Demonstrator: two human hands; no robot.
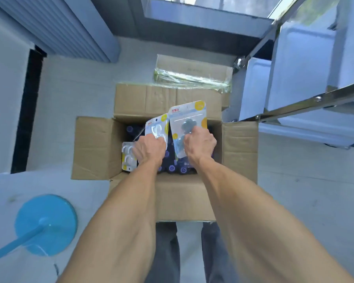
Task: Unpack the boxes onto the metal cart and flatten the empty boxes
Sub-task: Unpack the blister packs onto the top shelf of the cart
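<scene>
An open cardboard box (94, 148) stands on the floor in front of me, its four flaps spread outward. Dark packages with purple spots (171, 168) fill its bottom. My left hand (149, 150) grips a blister pack with white hooks (156, 125), tilted up over the box. My right hand (199, 145) grips a larger blister pack with a grey flower-shaped piece (187, 121). Another blister pack of white hooks (128, 156) leans against the box's left inner wall. The metal cart (307, 101) stands to the right, its steel rails above white shelves.
A second cardboard box (192, 67) with crumpled clear tape lies beyond the open one. A blue round base with a blue pole (46, 223) sits on the floor at lower left. Ribbed grey shutters are at upper left. My legs stand just behind the box.
</scene>
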